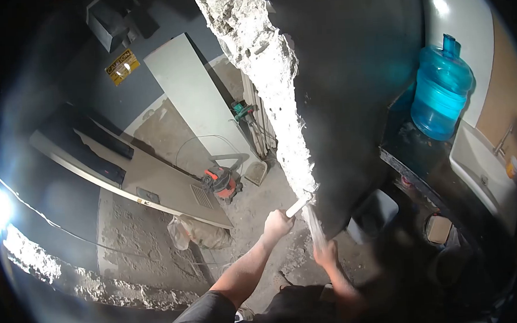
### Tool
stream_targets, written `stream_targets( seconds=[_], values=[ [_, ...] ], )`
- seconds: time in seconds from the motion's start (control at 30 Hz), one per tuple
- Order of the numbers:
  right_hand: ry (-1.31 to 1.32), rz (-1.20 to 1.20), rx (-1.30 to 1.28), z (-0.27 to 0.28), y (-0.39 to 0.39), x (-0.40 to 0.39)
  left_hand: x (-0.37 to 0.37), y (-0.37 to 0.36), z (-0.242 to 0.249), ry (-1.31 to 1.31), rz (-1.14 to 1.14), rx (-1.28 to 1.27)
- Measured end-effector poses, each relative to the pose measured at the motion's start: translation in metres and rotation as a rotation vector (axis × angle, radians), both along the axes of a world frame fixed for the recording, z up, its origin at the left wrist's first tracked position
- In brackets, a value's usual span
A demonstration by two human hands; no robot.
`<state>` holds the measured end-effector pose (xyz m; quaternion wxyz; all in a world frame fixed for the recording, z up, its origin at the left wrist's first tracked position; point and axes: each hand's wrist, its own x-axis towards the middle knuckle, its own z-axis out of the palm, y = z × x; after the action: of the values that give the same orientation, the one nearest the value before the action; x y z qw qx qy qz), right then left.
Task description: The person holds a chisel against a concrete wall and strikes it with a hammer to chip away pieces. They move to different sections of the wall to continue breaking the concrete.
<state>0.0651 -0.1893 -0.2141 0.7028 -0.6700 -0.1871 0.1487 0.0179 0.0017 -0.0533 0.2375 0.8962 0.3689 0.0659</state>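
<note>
My left hand [278,223] is closed around a white handle [299,205], which slants up to the right and meets the lower end of the rough wall edge [289,130]. To its right and a little lower, my right hand [326,252] is closed around a pale, elongated tool [315,226] that points up toward the same spot. Its working end is hard to make out against the bright wall edge. The broken wall edge runs from the top of the view down to both tools.
A red vacuum [223,183] stands on the floor beyond my left hand, near a leaning white panel [193,94] and a lying door [154,187]. At right are a grey bin [373,214], a dark counter [413,162], a blue water bottle [442,93] and a sink [479,164].
</note>
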Motion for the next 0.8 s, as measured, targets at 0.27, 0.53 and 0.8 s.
stream_targets(
  seconds=[0.27,0.53,0.8],
  values=[
    [-0.752,-0.273,0.001,0.073,-0.023,-0.013,0.003,-0.001,0.008,0.126,0.046,-0.039],
    [-0.375,-0.264,-0.364,0.039,-0.001,-0.005,0.001,0.003,0.005,0.095,0.045,0.018],
    [-0.492,-0.111,0.136,0.068,-0.013,-0.012,0.002,0.0,0.013,0.147,0.073,-0.078]
  ],
)
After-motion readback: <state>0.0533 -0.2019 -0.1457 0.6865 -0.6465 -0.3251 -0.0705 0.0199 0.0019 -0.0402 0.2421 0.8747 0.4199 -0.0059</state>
